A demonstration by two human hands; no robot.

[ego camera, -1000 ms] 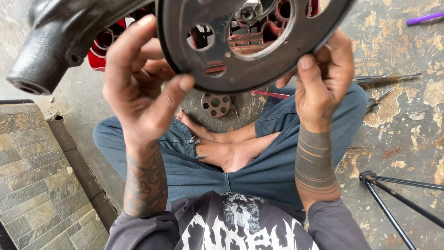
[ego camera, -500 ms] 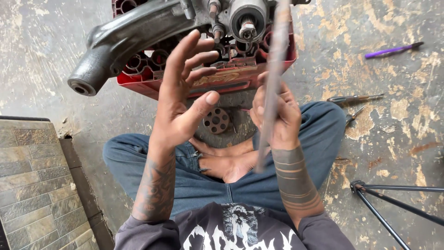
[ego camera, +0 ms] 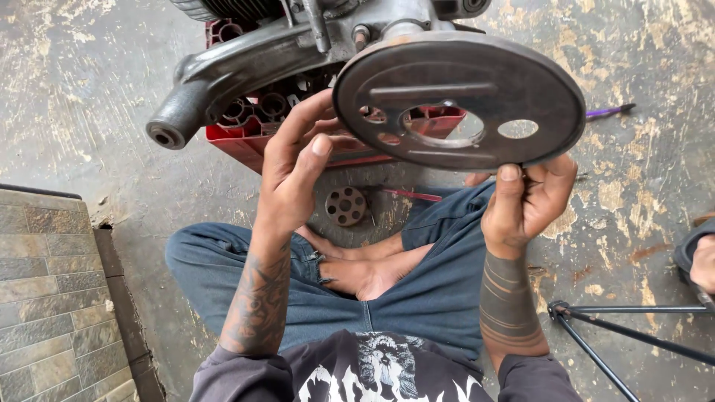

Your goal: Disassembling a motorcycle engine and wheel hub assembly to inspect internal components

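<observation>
I hold a round dark metal plate (ego camera: 462,97) with cut-out holes flat in front of me, its rusty face up. My left hand (ego camera: 298,167) grips its left rim with the fingers curled under. My right hand (ego camera: 529,197) grips the near right rim, thumb on top. Just behind the plate is a grey engine casing (ego camera: 246,67) with a long arm ending in a round bush, resting on a red plastic crate (ego camera: 257,138). A small round perforated metal part (ego camera: 346,206) lies on the floor between my crossed legs and the crate.
A thin red tool (ego camera: 410,195) lies by the small part. A purple tool (ego camera: 607,112) is on the stained concrete floor at the right. Black tripod legs (ego camera: 633,331) cross the lower right. A stone-tiled step (ego camera: 45,298) is at the left. Another person's sandalled foot (ego camera: 700,257) shows at the right edge.
The plate has been turned from edge-on to flat, with its face now up. Both hands moved apart to its rim. The view dropped lower over the crate and engine.
</observation>
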